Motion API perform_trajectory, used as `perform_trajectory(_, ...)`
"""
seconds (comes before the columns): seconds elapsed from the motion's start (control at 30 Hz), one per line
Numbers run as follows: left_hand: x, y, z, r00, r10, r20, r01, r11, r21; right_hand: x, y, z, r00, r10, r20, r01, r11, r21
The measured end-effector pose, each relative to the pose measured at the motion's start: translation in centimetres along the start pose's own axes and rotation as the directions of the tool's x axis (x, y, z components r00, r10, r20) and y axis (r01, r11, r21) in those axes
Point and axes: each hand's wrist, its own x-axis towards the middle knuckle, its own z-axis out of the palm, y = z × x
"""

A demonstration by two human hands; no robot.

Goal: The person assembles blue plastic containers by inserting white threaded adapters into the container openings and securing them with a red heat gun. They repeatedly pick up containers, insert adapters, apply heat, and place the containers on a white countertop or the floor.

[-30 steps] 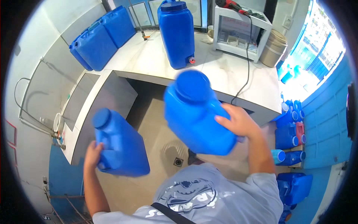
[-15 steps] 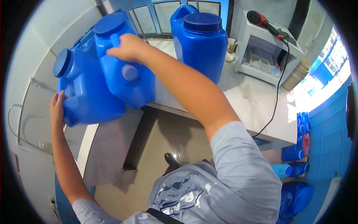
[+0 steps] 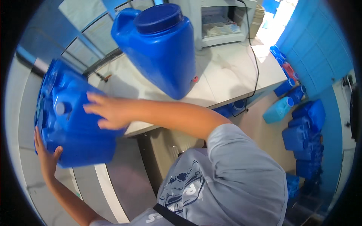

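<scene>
Several blue plastic jugs stand packed together at the left. My left hand (image 3: 49,156) rests on the near-left side of the closest jug (image 3: 85,150), its fingers stretched along the jug's edge and the thumb apart. Over the right side of the jug behind it (image 3: 77,90), my right hand (image 3: 109,111) has its fingers spread and holds nothing; whether it touches the jug is unclear. That jug has a small pale cap (image 3: 60,108). On the white counter stands a large blue jug (image 3: 162,56) with a dark blue lid (image 3: 158,18) and a small red fitting (image 3: 195,79).
A white shelf unit (image 3: 222,41) sits on the counter (image 3: 230,71), with a black cord (image 3: 257,71) running past it over the edge. More blue jugs (image 3: 296,135) and a light-blue jug (image 3: 277,111) stand on the floor at the right.
My right hand has let go of the taller jug's handle and its fingers have spread. That jug now sits lower among the others. The view has swung, bringing more floor jugs into sight.
</scene>
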Motion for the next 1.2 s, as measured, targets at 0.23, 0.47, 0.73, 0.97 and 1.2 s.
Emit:
perform_trajectory(0.23, 4.8, 17.2, -1.9, 0.926, 0.377, 0.023, -0.362, 0.903, -0.233, -19.8, 0.0, -17.2, 0.745, 0.316, 0.587, -0.531, 0.815, 0.234)
perform_trajectory(0.47, 15.7, 31.0, -1.9, 0.818, 0.548, 0.178, -0.52, 0.835, -0.179, -24.9, 20.5, -34.3, 0.671, 0.672, -0.312, -0.736, 0.556, -0.386)
perform_trajectory(0.73, 27.6, 42.9, 1.4, 0.757, 0.461, 0.463, -0.375, 0.887, -0.27, -21.2, 38.3, -33.6, 0.696, 0.694, -0.183, -0.549, 0.351, -0.758)
perform_trajectory(0.97, 27.1, 45.1, 0.1, 0.776, -0.058, 0.628, 0.104, 0.994, -0.037, -20.9, 40.6, -32.1, 0.661, 0.736, -0.149, -0.583, 0.378, -0.719)
perform_trajectory(1.2, 23.9, 45.2, 1.2, 0.94, -0.078, 0.332, 0.029, 0.988, 0.15, -21.8, 40.3, -32.2, 0.608, 0.738, -0.293, -0.731, 0.376, -0.57)
